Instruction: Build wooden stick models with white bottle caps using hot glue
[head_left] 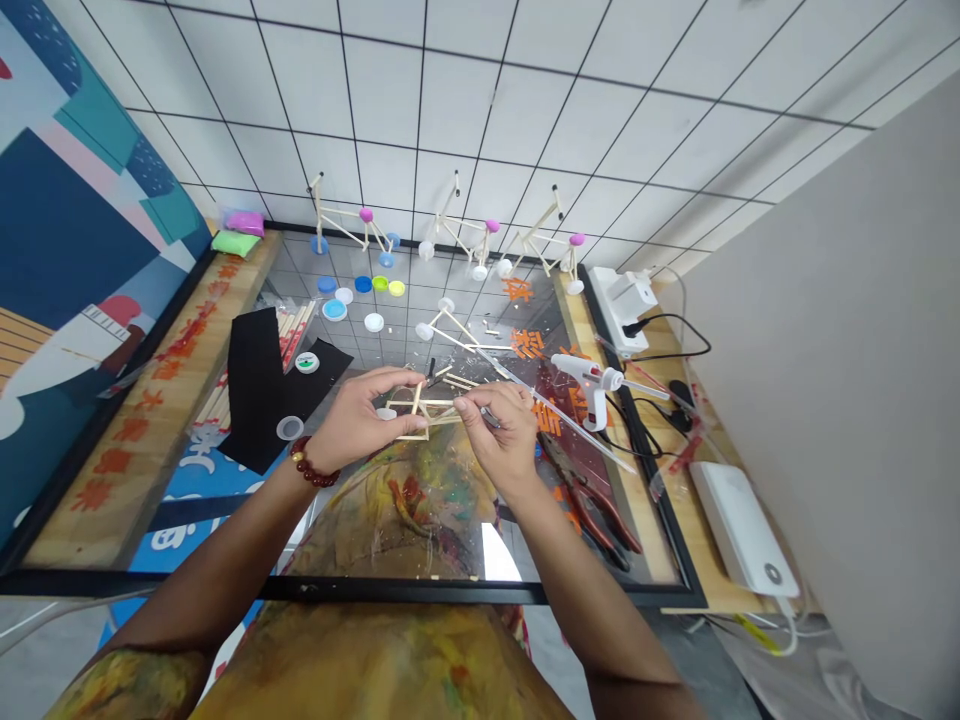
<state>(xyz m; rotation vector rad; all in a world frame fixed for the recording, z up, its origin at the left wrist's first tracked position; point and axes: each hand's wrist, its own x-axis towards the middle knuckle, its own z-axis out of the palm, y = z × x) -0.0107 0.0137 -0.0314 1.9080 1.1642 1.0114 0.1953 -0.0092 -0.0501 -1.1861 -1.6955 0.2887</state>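
Observation:
Between my two hands is a small frame of thin wooden sticks [417, 400], held just above the glass tabletop. My left hand [364, 418], a beaded bracelet at its wrist, pinches an upright stick of it between thumb and fingers. At the frame's right end, my right hand [501, 430] closes thumb and forefinger on a stick. Loose short sticks [459, 380] lie just beyond the fingers. Farther back lies a part-built stick model [450, 325] with white bottle caps. A white glue gun [589, 385] rests to the right of my right hand.
Three stick models with pink tops [491, 227] stand along the back edge. Coloured bottle caps [363, 284] lie left of centre. Black sheet [259, 400] and bundled sticks [296, 328] are at left. Red-handled pliers [592, 500], a power strip [619, 310] and cords are at right.

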